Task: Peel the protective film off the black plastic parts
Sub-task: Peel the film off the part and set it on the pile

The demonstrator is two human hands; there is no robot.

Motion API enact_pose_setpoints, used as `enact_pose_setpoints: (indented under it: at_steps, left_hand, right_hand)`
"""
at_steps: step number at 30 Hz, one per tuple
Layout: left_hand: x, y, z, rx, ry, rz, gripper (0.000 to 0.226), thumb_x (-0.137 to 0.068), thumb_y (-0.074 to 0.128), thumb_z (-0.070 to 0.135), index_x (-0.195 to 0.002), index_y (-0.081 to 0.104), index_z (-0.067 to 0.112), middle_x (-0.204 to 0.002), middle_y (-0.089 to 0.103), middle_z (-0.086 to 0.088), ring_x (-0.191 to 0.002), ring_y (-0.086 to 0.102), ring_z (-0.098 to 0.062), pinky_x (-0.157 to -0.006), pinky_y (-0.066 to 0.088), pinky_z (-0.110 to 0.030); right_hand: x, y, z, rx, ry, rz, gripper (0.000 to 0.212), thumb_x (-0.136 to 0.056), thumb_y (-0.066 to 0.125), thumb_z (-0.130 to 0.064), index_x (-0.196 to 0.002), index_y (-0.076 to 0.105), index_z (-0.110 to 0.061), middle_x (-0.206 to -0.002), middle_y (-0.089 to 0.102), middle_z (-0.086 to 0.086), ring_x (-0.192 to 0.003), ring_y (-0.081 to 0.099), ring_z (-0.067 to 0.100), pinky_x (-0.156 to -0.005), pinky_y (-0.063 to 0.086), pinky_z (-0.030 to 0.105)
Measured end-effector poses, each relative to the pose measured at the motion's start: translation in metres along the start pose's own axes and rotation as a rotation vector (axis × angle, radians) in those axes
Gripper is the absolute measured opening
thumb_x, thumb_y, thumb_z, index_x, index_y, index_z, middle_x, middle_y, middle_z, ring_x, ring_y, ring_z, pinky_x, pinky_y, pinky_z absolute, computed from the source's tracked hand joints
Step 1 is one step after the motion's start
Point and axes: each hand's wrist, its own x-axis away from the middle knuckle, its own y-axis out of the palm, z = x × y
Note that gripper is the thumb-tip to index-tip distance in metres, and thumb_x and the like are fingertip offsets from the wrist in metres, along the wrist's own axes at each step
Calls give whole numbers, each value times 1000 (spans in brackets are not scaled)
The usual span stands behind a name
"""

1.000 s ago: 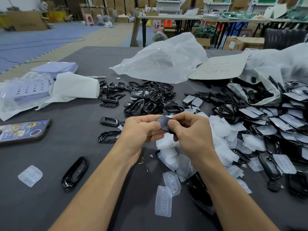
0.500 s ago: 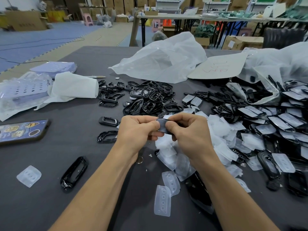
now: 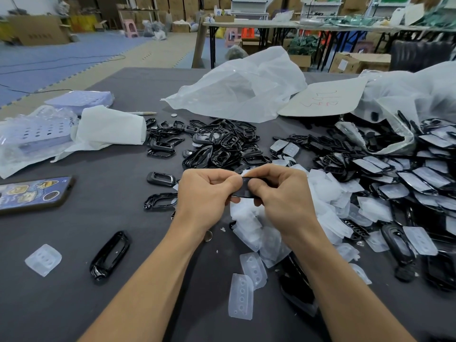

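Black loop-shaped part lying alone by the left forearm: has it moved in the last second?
No. The lone black part lies where it was, just right of the loose film piece and below the phone in the head view.

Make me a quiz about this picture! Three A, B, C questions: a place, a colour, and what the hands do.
1. Where is the phone?
A. on the table, far left
B. inside the white bag
C. on the floor

2. What colour is the plastic part being held?
A. red
B. black
C. yellow

3. What are the left hand and right hand doing?
A. both pinching that one part
B. lying flat
C. waving

Answers:
1 A: it lies at the table's left.
2 B: black shows between the thumbs.
3 A: both thumbs press it.
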Motion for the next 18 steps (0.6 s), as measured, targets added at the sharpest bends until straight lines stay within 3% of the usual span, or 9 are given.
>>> enact_pose_setpoints:
  at_steps: [3, 6, 10, 13, 16, 18]
  left_hand:
    - [0, 0, 0, -26, 62, 39, 37, -83, 80, 6, -65, 81, 39, -61, 75, 1, -50, 68, -12, -53, 58, -29]
    - [0, -1, -1, -78, 115, 72, 35, -82, 80, 11, -67, 80, 43, -59, 73, 4, -49, 61, -6, -51, 56, -28]
    - [2, -2, 1, -81, 128, 38, 31, -86, 80, 12, -74, 82, 40, -66, 77, 7, -57, 73, -10, -53, 57, -24]
    - [2, -2, 5, 6, 35, -32, 23, -89, 78, 12, -76, 84, 29, -72, 79, 1, -61, 76, -20, -52, 57, -24]
    - [0, -6, 8, 162, -129, -79, 22, -95, 72, 20, -77, 84, 19, -75, 79, -2, -64, 77, -22, -52, 53, -21]
    - [-2, -12, 9, 213, -210, -133, 15, -88, 73, 21, -81, 85, 16, -79, 79, -8, -68, 77, -21, -57, 55, -22]
  right_hand:
    - [0, 1, 1, -25, 28, -21, 32, -91, 65, 7, -75, 77, -18, -71, 75, 10, -56, 60, 18, -55, 51, 33]
    - [1, 2, 2, -34, 15, -14, 30, -91, 63, 3, -76, 78, -20, -67, 73, 4, -50, 58, 15, -51, 47, 27]
    - [3, 2, 0, 85, -60, 7, 17, -86, 75, -9, -74, 77, -21, -65, 73, -2, -51, 61, 9, -52, 49, 24]
    - [0, -1, 0, 44, -53, 10, 20, -89, 73, -2, -76, 77, -16, -66, 71, 10, -52, 57, 16, -52, 50, 37]
    - [-2, -4, 1, 33, -54, 19, 21, -89, 71, 3, -77, 77, -13, -67, 69, 17, -51, 51, 17, -51, 46, 38]
    - [-4, -6, 1, 25, -49, 29, 23, -88, 70, 4, -75, 77, -14, -67, 67, 20, -50, 49, 17, -51, 44, 37]
